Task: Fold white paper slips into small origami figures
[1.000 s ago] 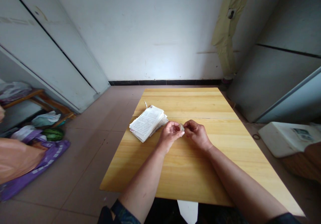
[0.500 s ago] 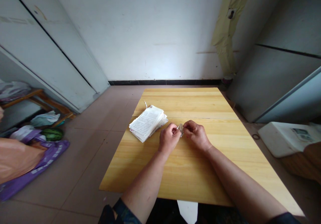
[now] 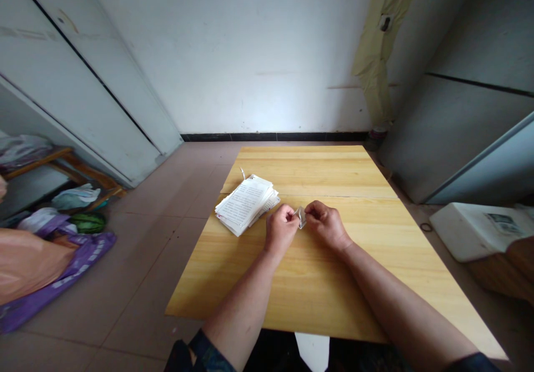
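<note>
Over your yellow wooden table (image 3: 317,172), both your hands are curled nearly shut and sit close together. Your left hand (image 3: 281,230) and your right hand (image 3: 327,226) pinch a small folded paper (image 3: 300,217) between their fingertips, so it sits in the gap between them. Just beside your left hand, a messy stack of printed papers (image 3: 246,205) lies flat on the table.

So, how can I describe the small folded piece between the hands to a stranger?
Start at the light wooden table, then the stack of printed papers on it. Just right of it, the left hand and right hand nearly meet. Only the small folded piece is held between them.
</note>
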Demonstrator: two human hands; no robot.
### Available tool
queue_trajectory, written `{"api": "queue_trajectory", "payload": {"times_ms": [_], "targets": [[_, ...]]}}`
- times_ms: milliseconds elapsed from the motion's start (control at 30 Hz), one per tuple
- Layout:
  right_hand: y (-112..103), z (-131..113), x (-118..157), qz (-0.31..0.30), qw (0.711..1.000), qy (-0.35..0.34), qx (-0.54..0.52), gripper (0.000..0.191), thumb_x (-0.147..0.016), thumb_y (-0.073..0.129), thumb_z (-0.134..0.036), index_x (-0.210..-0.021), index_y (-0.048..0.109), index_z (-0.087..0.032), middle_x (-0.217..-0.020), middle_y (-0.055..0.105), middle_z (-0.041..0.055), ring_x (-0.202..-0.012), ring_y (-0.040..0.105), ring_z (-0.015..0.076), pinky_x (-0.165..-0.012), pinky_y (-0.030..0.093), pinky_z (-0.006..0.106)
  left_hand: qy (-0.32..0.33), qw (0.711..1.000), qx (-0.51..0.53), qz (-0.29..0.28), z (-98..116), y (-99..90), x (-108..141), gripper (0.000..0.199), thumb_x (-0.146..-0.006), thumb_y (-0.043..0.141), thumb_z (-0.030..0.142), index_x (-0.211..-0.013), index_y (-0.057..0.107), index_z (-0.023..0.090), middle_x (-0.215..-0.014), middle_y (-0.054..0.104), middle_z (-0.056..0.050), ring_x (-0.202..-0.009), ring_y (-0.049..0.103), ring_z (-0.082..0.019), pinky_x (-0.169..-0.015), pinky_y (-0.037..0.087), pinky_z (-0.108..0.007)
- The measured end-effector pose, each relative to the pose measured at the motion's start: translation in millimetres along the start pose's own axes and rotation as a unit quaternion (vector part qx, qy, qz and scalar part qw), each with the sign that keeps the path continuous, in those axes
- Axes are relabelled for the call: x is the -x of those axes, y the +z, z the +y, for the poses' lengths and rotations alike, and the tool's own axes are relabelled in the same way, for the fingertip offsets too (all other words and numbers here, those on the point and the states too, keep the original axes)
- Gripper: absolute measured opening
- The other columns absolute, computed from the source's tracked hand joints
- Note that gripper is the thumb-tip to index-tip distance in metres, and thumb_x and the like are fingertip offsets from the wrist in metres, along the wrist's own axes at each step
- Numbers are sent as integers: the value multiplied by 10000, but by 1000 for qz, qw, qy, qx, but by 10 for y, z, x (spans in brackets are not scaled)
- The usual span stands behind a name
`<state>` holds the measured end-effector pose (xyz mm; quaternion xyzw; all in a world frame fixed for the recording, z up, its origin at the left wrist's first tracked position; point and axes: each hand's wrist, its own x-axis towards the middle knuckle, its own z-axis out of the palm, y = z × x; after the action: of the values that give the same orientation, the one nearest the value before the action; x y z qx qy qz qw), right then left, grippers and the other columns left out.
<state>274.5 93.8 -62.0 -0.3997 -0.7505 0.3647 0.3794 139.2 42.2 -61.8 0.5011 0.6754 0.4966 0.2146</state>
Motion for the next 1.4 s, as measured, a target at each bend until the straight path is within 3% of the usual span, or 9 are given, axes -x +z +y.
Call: {"api": "queue_trajectory", "payload": {"times_ms": [633,1000,1400], "targets": [[-11,-23,-7,-2,1000,8,28,73,-702,496,-200,-700,569,-193,-604,575,-21,-554,495,116,-522,373,219,-28,998,51,-7,-59,15,-13,123,-659,567,147,-567,501,192,-463,481,56,-444,426,-88,-459,289,-198],[52,36,12,-25,994,16,-102,71,-724,552,-260,-756,566,-198,-665,603,-13,-596,542,124,-569,432,233,-8,997,72,-35,-60,25,-1,103,-711,545,186,-620,499,196,-499,532,42,-465,494,-101,-494,351,-208],[78,-2,28,-39,992,40,-112,110,-706,544,-244,-807,520,-207,-615,557,-41,-540,500,110,-519,392,225,0,998,62,-21,-94,40,5,144,-664,549,170,-565,447,194,-474,484,53,-466,436,-89,-493,303,-206]]}}
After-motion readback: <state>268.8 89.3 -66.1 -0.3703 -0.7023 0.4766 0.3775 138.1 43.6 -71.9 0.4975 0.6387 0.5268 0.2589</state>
